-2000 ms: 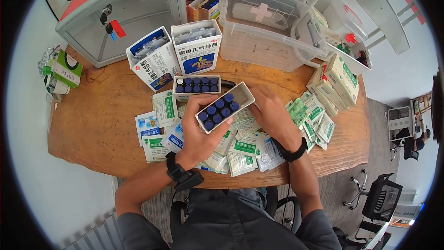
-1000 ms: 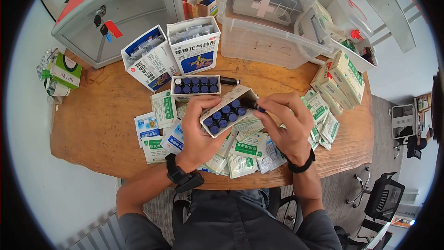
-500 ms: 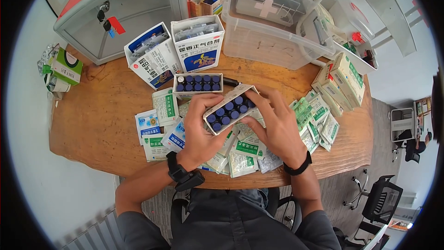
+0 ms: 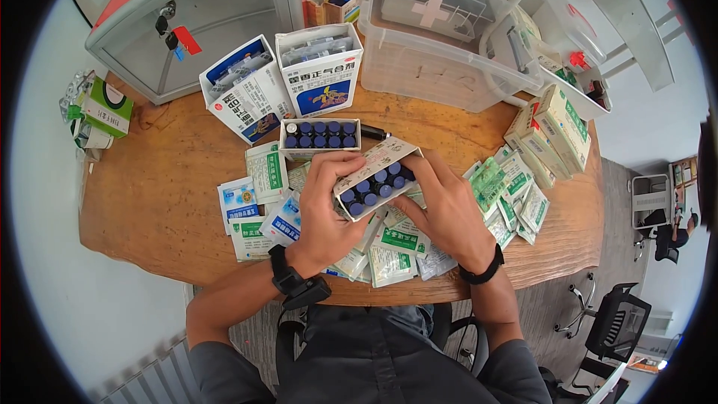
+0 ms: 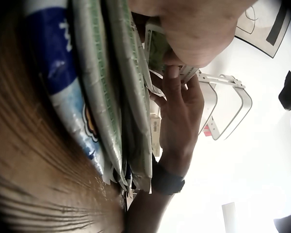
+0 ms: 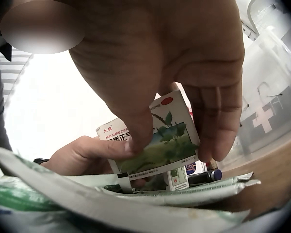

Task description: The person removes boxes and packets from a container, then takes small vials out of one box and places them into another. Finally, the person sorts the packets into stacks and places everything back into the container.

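Note:
Both hands hold a small open carton [image 4: 379, 162] above the sachets, in the middle of the head view. Inside stand several dark vials with blue caps [image 4: 370, 198]. My left hand [image 4: 329, 213] grips its left end, and my right hand [image 4: 446, 213] grips its right end with thumb and fingers. The printed face of the carton [image 6: 160, 141], white and green with a plant picture, shows in the right wrist view. Just beyond it, a second carton [image 4: 320, 155] of capped vials rests on the table, with a loose dark vial [image 4: 374, 132] beside it.
Sachets [image 4: 396, 238] are spread on the wooden table [image 4: 157, 202] under the hands, with another pile [image 4: 516, 194] to the right. Behind stand two tall white boxes [image 4: 321, 90], a clear plastic bin [image 4: 441, 75] and a grey cabinet [image 4: 217, 37]. Cream boxes [image 4: 550, 135] stand right.
One second ago my right hand pinched a dark vial at the carton's right end; now that hand grips the carton. The carton has tilted, showing more of its far side.

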`<state>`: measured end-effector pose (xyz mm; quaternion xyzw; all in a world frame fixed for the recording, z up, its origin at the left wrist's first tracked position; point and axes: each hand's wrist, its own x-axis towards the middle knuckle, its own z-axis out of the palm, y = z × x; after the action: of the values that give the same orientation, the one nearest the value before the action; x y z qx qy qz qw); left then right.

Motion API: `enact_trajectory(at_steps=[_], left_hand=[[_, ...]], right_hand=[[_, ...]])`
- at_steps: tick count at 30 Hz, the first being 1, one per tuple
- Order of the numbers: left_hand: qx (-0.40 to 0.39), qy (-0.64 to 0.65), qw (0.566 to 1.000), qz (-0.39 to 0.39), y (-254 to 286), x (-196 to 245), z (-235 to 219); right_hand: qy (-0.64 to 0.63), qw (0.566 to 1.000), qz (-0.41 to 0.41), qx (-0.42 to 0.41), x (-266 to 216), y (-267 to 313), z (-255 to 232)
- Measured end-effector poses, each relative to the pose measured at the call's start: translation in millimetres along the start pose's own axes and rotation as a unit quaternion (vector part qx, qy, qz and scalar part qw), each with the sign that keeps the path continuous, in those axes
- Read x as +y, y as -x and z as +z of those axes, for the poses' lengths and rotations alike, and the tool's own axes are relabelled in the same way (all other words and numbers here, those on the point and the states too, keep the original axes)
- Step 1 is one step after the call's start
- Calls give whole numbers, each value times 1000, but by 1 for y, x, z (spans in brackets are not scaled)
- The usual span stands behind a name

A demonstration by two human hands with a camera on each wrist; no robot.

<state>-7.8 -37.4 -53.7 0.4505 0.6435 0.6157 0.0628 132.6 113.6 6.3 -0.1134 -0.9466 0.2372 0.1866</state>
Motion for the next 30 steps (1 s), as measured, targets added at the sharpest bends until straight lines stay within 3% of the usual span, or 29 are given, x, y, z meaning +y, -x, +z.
enact_trajectory(at_steps=[14,18,20,22,23,27,29,30], left_hand=[[20,56,998,-32,2,0,2],[-1,67,997,-23,4,-1,-1],[28,136,989,-50,5,3,0],[21,134,990,-46,5,1,-1],[34,148,987,-54,5,3,-2],[54,152,986,-53,3,9,-5],[59,153,985,-55,3,10,-5],[61,151,985,-60,4,10,-5]], right_hand=[[-11,999,-32,21,2,1,1],[-154,979,-18,135,13,3,-1],[-209,962,-18,174,20,1,-4],[-212,962,91,148,23,-4,-8],[-167,973,95,129,25,-8,-7],[-73,993,75,50,30,-20,6],[-25,999,-22,13,32,-28,14],[-23,999,-21,17,32,-32,19]])
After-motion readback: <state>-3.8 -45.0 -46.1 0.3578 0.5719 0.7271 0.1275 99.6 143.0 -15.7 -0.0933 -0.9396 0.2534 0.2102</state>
